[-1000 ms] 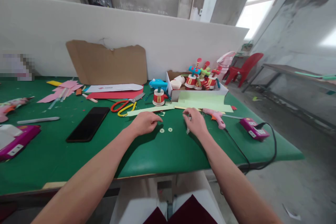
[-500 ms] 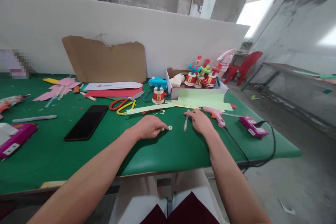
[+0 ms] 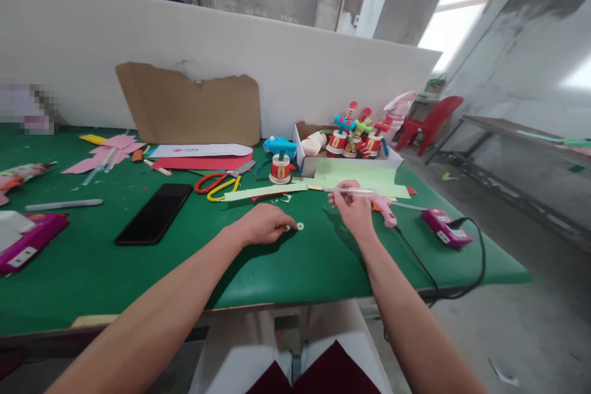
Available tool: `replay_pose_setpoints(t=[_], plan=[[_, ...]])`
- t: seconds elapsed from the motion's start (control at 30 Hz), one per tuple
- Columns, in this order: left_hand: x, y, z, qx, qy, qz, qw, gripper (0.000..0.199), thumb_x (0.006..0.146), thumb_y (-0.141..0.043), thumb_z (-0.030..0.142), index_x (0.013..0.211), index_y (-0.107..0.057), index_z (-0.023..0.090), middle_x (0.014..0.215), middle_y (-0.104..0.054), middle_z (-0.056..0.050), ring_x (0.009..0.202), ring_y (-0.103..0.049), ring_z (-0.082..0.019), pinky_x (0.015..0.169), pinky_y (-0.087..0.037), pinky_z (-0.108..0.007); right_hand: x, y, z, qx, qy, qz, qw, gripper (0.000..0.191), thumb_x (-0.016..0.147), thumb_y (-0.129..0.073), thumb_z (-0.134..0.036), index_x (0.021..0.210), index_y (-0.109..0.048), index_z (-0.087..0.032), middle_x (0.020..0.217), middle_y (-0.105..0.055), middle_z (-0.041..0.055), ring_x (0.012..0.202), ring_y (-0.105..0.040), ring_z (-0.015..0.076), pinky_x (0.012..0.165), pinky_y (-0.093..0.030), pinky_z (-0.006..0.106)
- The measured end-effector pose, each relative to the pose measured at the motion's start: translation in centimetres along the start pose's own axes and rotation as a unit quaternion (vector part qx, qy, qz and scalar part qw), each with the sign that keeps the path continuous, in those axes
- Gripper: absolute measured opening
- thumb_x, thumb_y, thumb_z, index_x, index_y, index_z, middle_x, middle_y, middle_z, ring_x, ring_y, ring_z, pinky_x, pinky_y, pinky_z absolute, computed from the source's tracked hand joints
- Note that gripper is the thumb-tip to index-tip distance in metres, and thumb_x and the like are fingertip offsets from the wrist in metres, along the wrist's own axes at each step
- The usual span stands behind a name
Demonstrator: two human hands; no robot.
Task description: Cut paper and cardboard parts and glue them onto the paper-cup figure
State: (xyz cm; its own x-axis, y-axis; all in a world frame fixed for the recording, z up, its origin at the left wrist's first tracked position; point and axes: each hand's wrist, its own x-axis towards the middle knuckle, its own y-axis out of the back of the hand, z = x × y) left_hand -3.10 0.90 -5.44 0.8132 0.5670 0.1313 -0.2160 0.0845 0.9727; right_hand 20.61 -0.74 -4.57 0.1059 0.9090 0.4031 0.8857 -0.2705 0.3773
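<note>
While the left hand (image 3: 262, 224) rests low over the green tabletop (image 3: 286, 277), its index finger points right at two small pale rings (image 3: 300, 226). One ring lies just beyond the fingertip, so close that I cannot tell whether they touch; the other is partly hidden by that finger. The remaining fingers are curled toward the palm, and whether they hold anything I cannot tell.

The right hand (image 3: 356, 208) grasps a clear pen (image 3: 364, 191) between thumb and fingers. The pen is nearly level, running left to right across the fingers, to the right of the rings and farther from the body, well apart from them.

Just beside the right hand lies a pink glue gun (image 3: 388, 214), its tip end hidden behind the fingers. Beyond the left hand are a pale green paper strip (image 3: 258, 191), scissors (image 3: 225, 182) with red and yellow handles, and a red-and-white cup figure (image 3: 279, 170). A black phone (image 3: 154, 214) lies flat to the left of that hand.
</note>
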Motion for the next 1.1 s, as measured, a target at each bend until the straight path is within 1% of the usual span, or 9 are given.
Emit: replay_pose_setpoints(t=[0.07,0.13,0.23,0.3,0.43,0.6,0.73,0.97,1.1], plan=[[0.0,0.0,0.0,0.001,-0.001,0.000,1.000,0.038,0.077,-0.049,0.013,0.103,-0.069,0.031,0.085,-0.072,0.001,0.077,-0.064,-0.015,0.069,-0.044,-0.022,-0.2,-0.5,-0.2,0.107,-0.029,-0.040,0.993,0.023,0.076,-0.059,-0.040,0.086,-0.047,-0.023,0.075,-0.064,0.0011,0.068,-0.062,0.0159,0.063,-0.049,0.029],[0.0,0.1,0.0,0.000,0.001,0.000,1.000,0.038,0.077,-0.049,0.012,0.103,-0.069,0.031,0.085,-0.072,0.001,0.077,-0.064,-0.015,0.069,-0.044,-0.023,-0.5,-1.2,-0.3,0.158,-0.052,-0.094,0.982,0.025,0.071,-0.063,-0.039,0.082,-0.048,-0.023,0.071,-0.063,-0.0010,0.065,-0.060,0.0146,0.062,-0.048,0.028],[0.1,0.1,0.0,-0.003,0.003,-0.004,1.000,0.038,0.077,-0.049,0.012,0.103,-0.069,0.031,0.085,-0.072,0.001,0.079,-0.065,-0.016,0.071,-0.045,-0.024,-0.9,-2.2,-0.3,0.172,-0.082,-0.161,0.969,0.025,0.071,-0.065,-0.039,0.076,-0.046,-0.022,0.058,-0.056,-0.0054,0.053,-0.054,0.0112,0.055,-0.044,0.025],[0.1,0.1,0.1,-0.006,0.004,-0.007,1.000,0.038,0.077,-0.049,0.012,0.102,-0.069,0.031,0.086,-0.073,0.001,0.080,-0.065,-0.017,0.071,-0.045,-0.025,-1.1,-2.8,-0.2,0.158,-0.093,-0.188,0.965,0.027,0.070,-0.066,-0.038,0.072,-0.045,-0.022,0.052,-0.051,-0.0078,0.047,-0.049,0.0092,0.049,-0.040,0.023],[0.1,0.2,0.1,-0.007,0.009,-0.008,1.000,0.037,0.077,-0.049,0.012,0.102,-0.069,0.030,0.086,-0.073,0.000,0.081,-0.065,-0.017,0.071,-0.045,-0.025,-1.1,-3.2,-0.1,0.153,-0.103,-0.184,0.966,0.025,0.070,-0.066,-0.036,0.073,-0.048,-0.020,0.051,-0.050,-0.0085,0.045,-0.047,0.0078,0.047,-0.038,0.021],[0.1,0.2,0.2,-0.007,0.007,-0.007,1.000,0.037,0.077,-0.049,0.012,0.102,-0.069,0.030,0.086,-0.073,0.000,0.080,-0.065,-0.017,0.071,-0.045,-0.024,-1.1,-3.0,-0.2,0.177,-0.147,-0.196,0.953,0.029,0.076,-0.059,-0.046,0.075,-0.048,-0.020,0.063,-0.063,-0.0015,0.051,-0.056,0.0102,0.049,-0.044,0.023],[0.1,0.2,0.2,-0.007,0.008,-0.008,1.000,0.037,0.077,-0.049,0.012,0.102,-0.069,0.030,0.085,-0.073,0.000,0.079,-0.065,-0.016,0.070,-0.045,-0.024,-1.1,-3.0,-0.3,0.185,-0.131,-0.197,0.954,0.028,0.071,-0.065,-0.042,0.079,-0.051,-0.020,0.067,-0.064,-0.0011,0.061,-0.061,0.0120,0.054,-0.047,0.024],[0.1,0.0,0.0,-0.011,0.006,-0.005,1.000,0.037,0.077,-0.049,0.013,0.103,-0.069,0.030,0.087,-0.073,0.001,0.080,-0.065,-0.016,0.072,-0.045,-0.023,-1.0,-3.3,0.0,0.155,-0.115,-0.176,0.965,0.021,0.068,-0.067,-0.033,0.070,-0.050,-0.021,0.055,-0.055,-0.0060,0.050,-0.051,0.0091,0.050,-0.041,0.023],[0.1,-0.1,0.0,-0.008,0.004,-0.002,1.000,0.037,0.077,-0.048,0.012,0.102,-0.069,0.030,0.086,-0.073,0.001,0.080,-0.065,-0.015,0.071,-0.045,-0.023,-1.1,-3.4,0.0,0.121,-0.114,-0.183,0.969,0.023,0.069,-0.066,-0.037,0.068,-0.050,-0.020,0.053,-0.056,-0.0050,0.047,-0.049,0.0093,0.047,-0.039,0.023]])
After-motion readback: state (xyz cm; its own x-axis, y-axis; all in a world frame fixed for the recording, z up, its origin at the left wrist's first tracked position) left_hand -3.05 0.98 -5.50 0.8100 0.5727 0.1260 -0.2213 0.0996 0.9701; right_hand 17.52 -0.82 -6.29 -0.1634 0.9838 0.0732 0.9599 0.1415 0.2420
